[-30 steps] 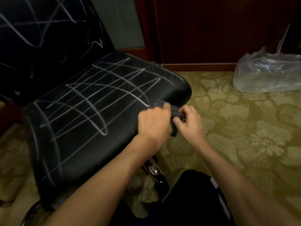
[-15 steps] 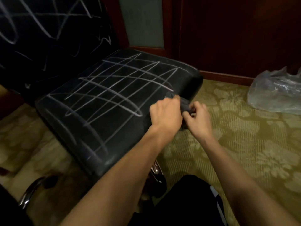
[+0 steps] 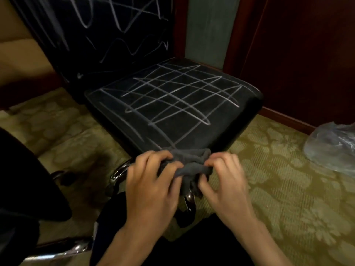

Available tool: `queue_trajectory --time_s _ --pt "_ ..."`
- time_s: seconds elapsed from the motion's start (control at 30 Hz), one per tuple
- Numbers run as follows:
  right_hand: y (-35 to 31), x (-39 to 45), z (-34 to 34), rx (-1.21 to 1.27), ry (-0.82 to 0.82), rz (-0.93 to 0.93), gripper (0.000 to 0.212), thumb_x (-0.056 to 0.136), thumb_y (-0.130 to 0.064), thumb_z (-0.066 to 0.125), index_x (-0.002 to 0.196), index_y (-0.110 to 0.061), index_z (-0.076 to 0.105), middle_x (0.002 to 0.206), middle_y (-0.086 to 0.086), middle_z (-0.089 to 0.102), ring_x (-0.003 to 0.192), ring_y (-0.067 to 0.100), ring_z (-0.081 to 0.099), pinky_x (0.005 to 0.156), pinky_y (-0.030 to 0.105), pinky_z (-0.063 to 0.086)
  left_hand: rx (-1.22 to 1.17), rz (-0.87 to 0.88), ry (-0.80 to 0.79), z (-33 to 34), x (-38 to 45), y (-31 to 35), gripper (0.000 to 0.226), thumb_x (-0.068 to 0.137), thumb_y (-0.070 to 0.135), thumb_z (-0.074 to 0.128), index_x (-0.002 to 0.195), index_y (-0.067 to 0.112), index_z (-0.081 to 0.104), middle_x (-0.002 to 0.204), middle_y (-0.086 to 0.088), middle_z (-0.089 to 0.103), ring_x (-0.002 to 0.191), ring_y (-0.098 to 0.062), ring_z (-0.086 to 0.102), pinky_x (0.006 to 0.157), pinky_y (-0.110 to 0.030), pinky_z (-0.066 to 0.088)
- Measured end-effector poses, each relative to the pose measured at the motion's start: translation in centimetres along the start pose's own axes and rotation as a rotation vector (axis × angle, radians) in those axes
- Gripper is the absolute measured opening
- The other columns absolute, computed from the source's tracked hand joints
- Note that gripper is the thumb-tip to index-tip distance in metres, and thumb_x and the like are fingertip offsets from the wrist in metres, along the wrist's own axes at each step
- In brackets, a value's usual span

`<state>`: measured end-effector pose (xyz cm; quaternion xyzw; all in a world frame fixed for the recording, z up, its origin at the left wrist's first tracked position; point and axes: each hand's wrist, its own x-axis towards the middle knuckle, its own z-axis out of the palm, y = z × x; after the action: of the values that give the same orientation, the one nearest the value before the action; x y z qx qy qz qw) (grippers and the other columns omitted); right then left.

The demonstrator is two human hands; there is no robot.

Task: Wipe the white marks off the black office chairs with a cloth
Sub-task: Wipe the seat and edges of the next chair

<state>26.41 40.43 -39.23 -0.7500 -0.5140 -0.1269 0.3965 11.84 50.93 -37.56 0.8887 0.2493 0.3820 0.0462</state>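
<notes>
A black office chair stands in front of me. Its seat (image 3: 172,104) carries a grid of crossing white marks, and its backrest (image 3: 107,31) has white zigzag scribbles. Just below the seat's near corner I hold a dark grey cloth (image 3: 192,166) bunched between both hands. My left hand (image 3: 151,181) grips its left side with curled fingers. My right hand (image 3: 224,177) pinches its right side. The cloth hangs off the seat and does not touch the marks.
A chrome chair base (image 3: 119,171) shows under the seat. Part of another dark chair (image 3: 28,185) sits at the left edge. A clear plastic bag (image 3: 334,148) lies on the patterned green carpet at right, beside a dark wooden wall and skirting (image 3: 284,118).
The view has swung left and closer, so the seat now sits straight ahead. Both hands have drawn back from the seat's edge with the cloth and pulled it out between them.
</notes>
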Motion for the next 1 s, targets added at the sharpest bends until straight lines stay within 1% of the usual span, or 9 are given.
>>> queue_trajectory --time_s 0.07,0.13,0.2,0.3,0.47,0.57,0.73,0.87,1.0 --pt "-1.3 -0.8 0.8 0.015 -0.052 -0.025 0.018 0.086 -0.023 0.060 0.097 -0.009 0.062 0.102 0.001 0.056 0.095 0.019 0.052 0.081 0.035 0.048 0.031 -0.040 0.018 -0.6 -1.5 -1.2 0.019 0.083 0.029 0.067 0.097 0.019 0.074 0.118 0.000 0.055 0.107 -0.026 0.048 0.086 -0.037 0.039" --pt "-1.9 -1.7 2.1 0.006 -0.099 -0.037 0.018 0.086 -0.022 0.060 0.099 -0.010 0.061 0.102 0.000 0.054 0.095 0.019 0.053 0.078 0.035 0.050 0.056 -0.097 -0.008 -0.3 -3.0 -2.2 0.015 0.080 0.027 0.075 0.094 0.020 0.075 0.113 0.005 0.053 0.100 -0.021 0.050 0.073 -0.037 0.050" --pt "-2.0 -2.2 3.2 0.003 -0.117 -0.039 0.018 0.085 -0.021 0.060 0.100 -0.012 0.058 0.101 -0.001 0.053 0.094 0.018 0.053 0.074 0.036 0.053 0.007 -0.137 -0.021 0.5 -3.9 -3.1 0.017 0.084 0.032 0.066 0.095 0.021 0.074 0.110 0.011 0.053 0.094 -0.015 0.055 0.061 -0.033 0.056" --pt "-1.4 -1.5 3.5 0.000 -0.111 -0.036 0.017 0.085 -0.021 0.059 0.099 -0.011 0.059 0.099 0.001 0.054 0.091 0.021 0.054 0.075 0.038 0.052 -0.078 -0.155 -0.008 1.4 -3.4 -2.9 0.023 0.087 0.034 0.054 0.100 0.023 0.069 0.113 0.014 0.054 0.094 -0.012 0.062 0.069 -0.027 0.054" --pt "-0.7 4.3 3.6 -0.131 -0.163 -0.056 0.025 0.085 -0.031 0.052 0.099 -0.012 0.061 0.096 0.003 0.055 0.091 0.023 0.053 0.076 0.038 0.049 -0.126 -0.291 -0.016 2.1 1.5 -2.4 0.007 0.091 0.024 0.067 0.097 0.021 0.065 0.101 0.010 0.059 0.083 -0.007 0.060 0.063 -0.021 0.044" --pt "-0.7 5.9 3.4 -0.175 -0.246 -0.090 0.028 0.084 -0.035 0.048 0.097 -0.014 0.060 0.095 0.001 0.054 0.089 0.020 0.052 0.073 0.035 0.048 -0.133 -0.322 -0.045 2.1 2.2 -2.9 0.009 0.090 0.023 0.068 0.098 0.021 0.065 0.098 0.010 0.059 0.079 -0.009 0.061 0.060 -0.025 0.045" --pt "-0.3 2.5 2.0 -0.155 -0.298 -0.154 0.018 0.083 -0.028 0.051 0.089 -0.013 0.060 0.088 0.001 0.053 0.082 0.023 0.054 0.071 0.029 0.042 -0.242 -0.250 -0.052 2.1 -1.9 -2.6 0.015 0.089 0.024 0.062 0.103 0.023 0.067 0.106 0.013 0.060 0.091 -0.009 0.065 0.071 -0.027 0.056" --pt "0.6 3.1 2.5 -0.129 -0.283 -0.090 0.022 0.084 -0.032 0.050 0.093 -0.015 0.060 0.090 -0.002 0.052 0.083 0.020 0.054 0.073 0.030 0.043 -0.276 -0.224 -0.012 3.2 -0.3 -2.8 0.018 0.092 0.026 0.057 0.103 0.020 0.069 0.102 0.011 0.060 0.090 -0.009 0.064 0.075 -0.025 0.055" --pt "-0.3 7.3 4.0 -0.186 -0.243 -0.056 0.029 0.083 -0.038 0.046 0.096 -0.016 0.060 0.091 0.000 0.052 0.086 0.023 0.055 0.072 0.037 0.049 -0.274 -0.252 0.027 4.5 3.6 -4.9 0.013 0.091 0.017 0.063 0.102 0.014 0.068 0.101 0.002 0.062 0.090 -0.018 0.065 0.077 -0.036 0.056"
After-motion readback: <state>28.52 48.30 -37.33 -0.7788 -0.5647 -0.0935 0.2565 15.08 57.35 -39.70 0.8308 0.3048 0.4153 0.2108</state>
